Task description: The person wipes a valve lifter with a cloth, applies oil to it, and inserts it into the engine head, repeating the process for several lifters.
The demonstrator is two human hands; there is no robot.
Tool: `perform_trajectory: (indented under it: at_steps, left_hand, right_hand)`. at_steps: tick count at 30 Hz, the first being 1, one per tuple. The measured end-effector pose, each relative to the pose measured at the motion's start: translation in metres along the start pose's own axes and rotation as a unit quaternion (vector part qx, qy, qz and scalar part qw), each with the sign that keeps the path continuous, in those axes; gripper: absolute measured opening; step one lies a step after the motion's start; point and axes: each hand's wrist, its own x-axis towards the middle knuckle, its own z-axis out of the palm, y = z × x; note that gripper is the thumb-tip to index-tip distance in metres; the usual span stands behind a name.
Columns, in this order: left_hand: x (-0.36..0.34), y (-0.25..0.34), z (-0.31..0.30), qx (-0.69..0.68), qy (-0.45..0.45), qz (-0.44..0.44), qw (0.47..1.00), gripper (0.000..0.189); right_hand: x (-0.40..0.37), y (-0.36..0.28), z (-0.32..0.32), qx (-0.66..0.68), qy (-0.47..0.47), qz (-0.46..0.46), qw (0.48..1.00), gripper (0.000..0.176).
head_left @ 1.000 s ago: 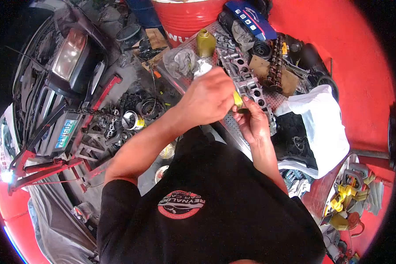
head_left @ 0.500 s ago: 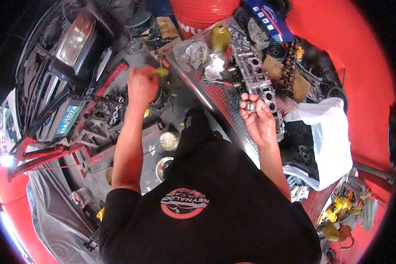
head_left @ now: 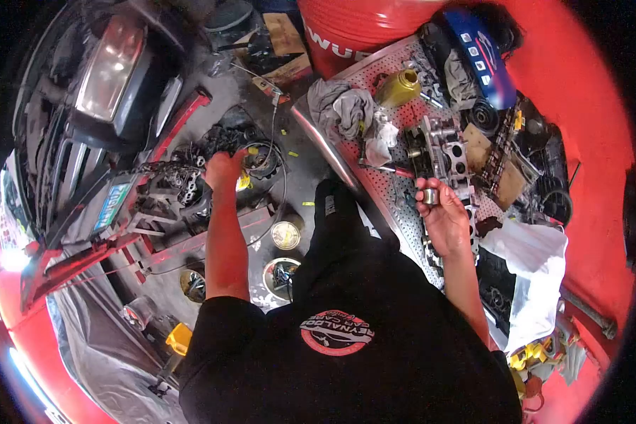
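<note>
My right hand [head_left: 447, 225] is raised over the workbench, its thumb and fingers closed round a small shiny metal cup, a valve lifter [head_left: 430, 196]. Right behind that hand a cylinder head [head_left: 442, 152] with round ports lies on the perforated metal bench top [head_left: 392, 201]. My left hand [head_left: 222, 171] reaches low to the left, over dark, greasy engine parts near the floor. Its fingers look closed, with a small yellow bit [head_left: 253, 150] right at the fingertips; I cannot tell what it holds. Beside it lies a yellow item [head_left: 244, 182].
On the bench are a grey rag [head_left: 343, 106], a yellow-green jug [head_left: 399, 87] and a camshaft [head_left: 498, 152]. A white bag [head_left: 530, 258] sits to the right. Tins [head_left: 285, 235] stand on the floor. A car front with its headlight [head_left: 112, 67] and a red frame [head_left: 180, 124] fill the left.
My left hand has dropped lower toward the dark parts, its yellow blur gone. My right hand still grips the valve lifter, now turned with its shiny side showing. The view has shifted.
</note>
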Motion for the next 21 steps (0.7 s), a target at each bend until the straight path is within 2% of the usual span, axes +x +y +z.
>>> perform_trajectory:
  at_steps: [1, 2, 5, 6, 9, 10, 12, 14, 17, 18, 19, 20, 21]
  left_hand:
    - [0.012, -0.001, 0.005, 0.02, -0.017, 0.005, 1.0, 0.04]
    - [0.023, -0.002, 0.01, 0.057, -0.079, 0.034, 0.995, 0.033]
    - [0.041, 0.022, 0.016, 0.077, -0.101, 0.019, 0.992, 0.037]
    - [0.05, 0.036, 0.017, 0.062, -0.112, 0.043, 0.991, 0.038]
    - [0.067, 0.091, 0.021, 0.013, -0.143, 0.111, 0.983, 0.041]
    - [0.071, 0.112, 0.045, -0.005, -0.057, 0.245, 0.968, 0.041]
    - [0.046, 0.193, 0.017, -0.104, -0.075, 0.305, 0.944, 0.045]
    - [0.036, 0.246, 0.034, -0.24, 0.08, 0.423, 0.87, 0.046]
    - [0.054, 0.29, 0.061, -0.145, 0.031, 0.446, 0.883, 0.044]
    - [0.072, 0.297, 0.088, -0.147, -0.021, 0.458, 0.876, 0.036]
    - [0.074, 0.298, 0.074, -0.189, -0.035, 0.474, 0.859, 0.033]
    - [0.073, 0.296, 0.061, -0.23, -0.051, 0.49, 0.839, 0.029]
    - [0.069, 0.293, 0.043, -0.269, -0.07, 0.506, 0.817, 0.026]
  right_hand:
    - [0.009, -0.003, 0.004, 0.005, 0.014, 0.013, 1.0, 0.025]
    - [0.02, -0.005, 0.009, 0.028, -0.008, 0.028, 0.999, 0.027]
    - [0.041, -0.004, 0.025, -0.014, 0.042, 0.004, 0.999, 0.035]
    - [0.048, -0.003, 0.025, -0.042, 0.045, 0.002, 0.998, 0.04]
    - [0.06, 0.0, 0.034, -0.057, 0.084, -0.015, 0.995, 0.041]
    - [0.064, 0.0, 0.039, -0.043, 0.109, -0.006, 0.993, 0.04]
    - [0.071, 0.003, 0.042, -0.044, 0.128, -0.024, 0.99, 0.04]
    - [0.078, 0.006, 0.042, -0.04, 0.134, -0.049, 0.989, 0.04]
    - [0.088, 0.011, 0.038, 0.008, 0.124, -0.077, 0.989, 0.041]
    - [0.091, 0.01, 0.036, 0.043, 0.116, -0.076, 0.989, 0.042]
    - [0.094, 0.007, 0.039, 0.077, 0.11, -0.077, 0.988, 0.044]
    - [0.096, 0.002, 0.045, 0.088, 0.152, -0.062, 0.982, 0.047]
    - [0.098, 0.0, 0.044, 0.112, 0.127, -0.073, 0.983, 0.046]
